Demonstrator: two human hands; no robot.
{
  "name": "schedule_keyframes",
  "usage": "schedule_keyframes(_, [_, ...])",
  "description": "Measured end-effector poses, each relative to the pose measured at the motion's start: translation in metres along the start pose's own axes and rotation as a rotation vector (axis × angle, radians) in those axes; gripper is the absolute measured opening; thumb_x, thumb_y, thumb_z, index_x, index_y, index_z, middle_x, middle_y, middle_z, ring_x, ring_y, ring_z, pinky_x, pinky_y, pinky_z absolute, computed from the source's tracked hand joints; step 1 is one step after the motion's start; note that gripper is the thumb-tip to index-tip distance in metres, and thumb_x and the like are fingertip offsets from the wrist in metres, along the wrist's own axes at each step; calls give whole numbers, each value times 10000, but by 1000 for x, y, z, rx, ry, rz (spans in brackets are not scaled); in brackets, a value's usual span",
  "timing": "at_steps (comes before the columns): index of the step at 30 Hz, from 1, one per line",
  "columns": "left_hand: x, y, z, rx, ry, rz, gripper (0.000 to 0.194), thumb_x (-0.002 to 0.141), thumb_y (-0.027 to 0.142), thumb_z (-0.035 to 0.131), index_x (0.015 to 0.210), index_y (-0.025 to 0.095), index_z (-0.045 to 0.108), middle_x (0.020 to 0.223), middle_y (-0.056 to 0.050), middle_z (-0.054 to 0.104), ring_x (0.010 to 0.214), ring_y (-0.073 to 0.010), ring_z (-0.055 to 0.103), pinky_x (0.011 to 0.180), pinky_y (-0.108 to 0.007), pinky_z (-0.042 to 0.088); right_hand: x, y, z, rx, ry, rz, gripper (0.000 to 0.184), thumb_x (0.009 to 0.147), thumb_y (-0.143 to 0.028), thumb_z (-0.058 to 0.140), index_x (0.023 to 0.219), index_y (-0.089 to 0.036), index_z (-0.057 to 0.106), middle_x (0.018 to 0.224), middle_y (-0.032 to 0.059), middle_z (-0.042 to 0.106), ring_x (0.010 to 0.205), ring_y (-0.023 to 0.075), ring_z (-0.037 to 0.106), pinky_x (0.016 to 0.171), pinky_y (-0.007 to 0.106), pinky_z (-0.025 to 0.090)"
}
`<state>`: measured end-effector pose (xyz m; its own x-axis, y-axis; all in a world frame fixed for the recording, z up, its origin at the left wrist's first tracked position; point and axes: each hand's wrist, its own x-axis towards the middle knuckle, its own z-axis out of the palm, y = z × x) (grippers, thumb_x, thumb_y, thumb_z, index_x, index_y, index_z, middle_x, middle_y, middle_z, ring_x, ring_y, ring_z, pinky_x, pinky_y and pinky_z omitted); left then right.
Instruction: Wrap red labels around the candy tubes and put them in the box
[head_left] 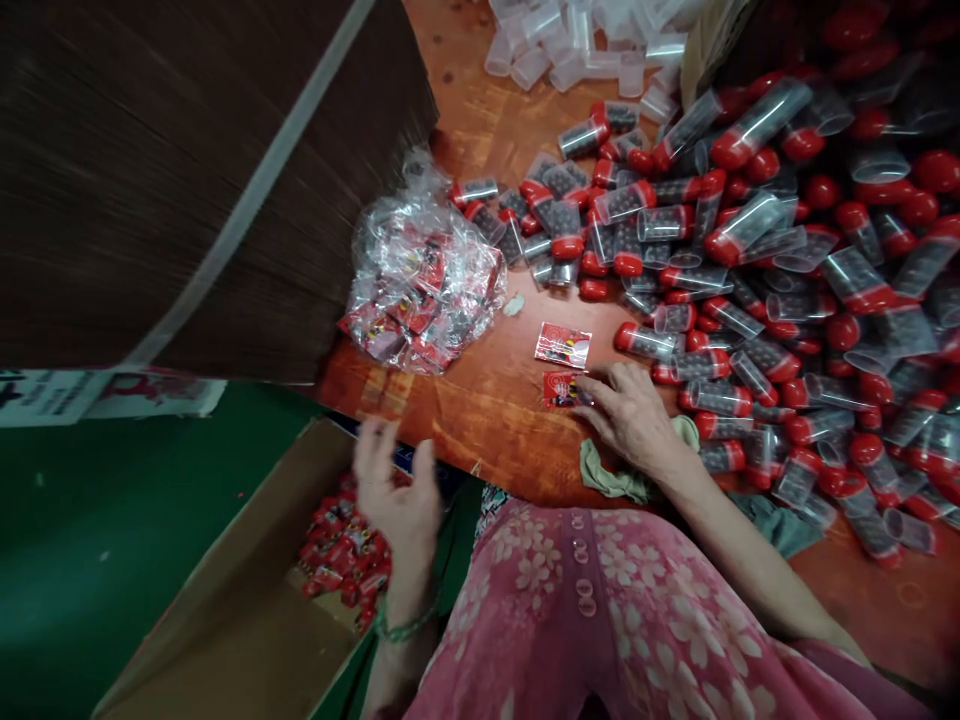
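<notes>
My right hand is at the table's front edge, its bent fingers closed over the right end of a small red printed card. A second red printed card lies just beyond it. Slightly blurred, my left hand hangs over the cardboard box, fingers apart and nothing in them. A clear plastic bag with red printed pieces inside sits on the table, up from my left hand. To the right of my right hand are many clear tubes with red caps, dark beads showing inside.
A cardboard box below the table's left edge holds small red wrapped pieces. A large dark strapped carton stands at left. Empty clear tubes lie at the back. A greenish cloth lies under my right wrist.
</notes>
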<state>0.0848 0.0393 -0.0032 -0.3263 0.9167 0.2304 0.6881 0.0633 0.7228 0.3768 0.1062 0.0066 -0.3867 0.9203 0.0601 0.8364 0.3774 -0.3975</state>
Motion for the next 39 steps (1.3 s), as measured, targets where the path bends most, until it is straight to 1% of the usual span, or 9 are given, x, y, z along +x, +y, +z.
schedule_keyframes(1, [5, 17, 14, 4, 2, 115, 335, 894, 336, 621, 1205, 211, 619, 1275, -109, 639, 1234, -275, 579, 1068, -484, 448, -1, 1, 1, 1, -17, 0, 279, 953, -341, 561, 1139, -168, 676, 1084, 147, 643, 941, 284, 536, 804, 411, 438])
schedule_keyframes(5, [17, 65, 67, -95, -355, 575, 362, 888, 224, 633, 1248, 205, 613, 1144, -120, 689, 1069, -239, 645, 950, -418, 536, -1, 7, 8, 21, -34, -5, 241, 987, -257, 485, 996, -169, 710, 968, 126, 655, 871, 255, 526, 777, 382, 426])
schedule_keyframes(8, [20, 73, 95, -34, -492, 684, 422, 922, 191, 555, 1341, 150, 544, 1264, -182, 629, 1190, -279, 580, 1000, -457, 511, 2, 10, 13, 0, -43, -42, 244, 978, -163, 459, 1018, -162, 700, 960, 117, 661, 867, 247, 514, 785, 371, 414])
schedule_keyframes(13, [23, 69, 115, 101, -434, 791, 378, 911, 90, 469, 1266, 90, 596, 1131, -181, 660, 1037, -275, 596, 908, -421, 520, 6, 7, 9, 36, -101, -57, 234, 986, -164, 447, 980, -133, 679, 917, 112, 644, 852, 233, 524, 803, 359, 428])
schedule_keyframes(18, [24, 71, 115, 165, -450, 803, 306, 942, 122, 442, 1172, 111, 643, 927, -129, 671, 835, -242, 565, 760, -374, 494, 8, 6, -17, 69, -153, -31, 253, 1013, -252, 440, 978, -149, 669, 913, 95, 648, 849, 221, 547, 831, 354, 449])
schedule_keyframes(23, [25, 75, 113, 213, -529, 808, 253, 960, 138, 428, 1084, 96, 644, 939, -137, 652, 827, -239, 542, 744, -364, 480, 14, 23, -46, -287, -17, 124, 293, 967, -144, 433, 1178, -117, 635, 1113, 181, 636, 967, 305, 497, 819, 436, 409])
schedule_keyframes(31, [29, 87, 105, 286, -626, 859, 196, 970, 139, 443, 995, 131, 637, 889, -88, 660, 808, -219, 561, 736, -341, 463, 30, 39, -37, -508, -107, 174, 363, 981, -140, 351, 1267, -97, 571, 1208, 189, 620, 991, 325, 468, 773, 442, 345])
schedule_keyframes(35, [33, 85, 107, 139, -599, 743, 183, 961, 167, 500, 905, 137, 671, 801, -67, 666, 760, -193, 581, 711, -317, 471, 27, 45, -35, -397, -36, 160, 353, 985, -153, 358, 1269, -103, 560, 1187, 189, 623, 1061, 333, 486, 853, 473, 363])
schedule_keyframes(39, [39, 81, 107, -205, -567, 499, 149, 908, 194, 615, 788, 157, 694, 725, -39, 695, 685, -149, 622, 658, -273, 489, 17, 38, -48, 41, 99, 119, 292, 1009, -233, 382, 1190, -125, 583, 1074, 155, 629, 997, 270, 560, 855, 423, 444])
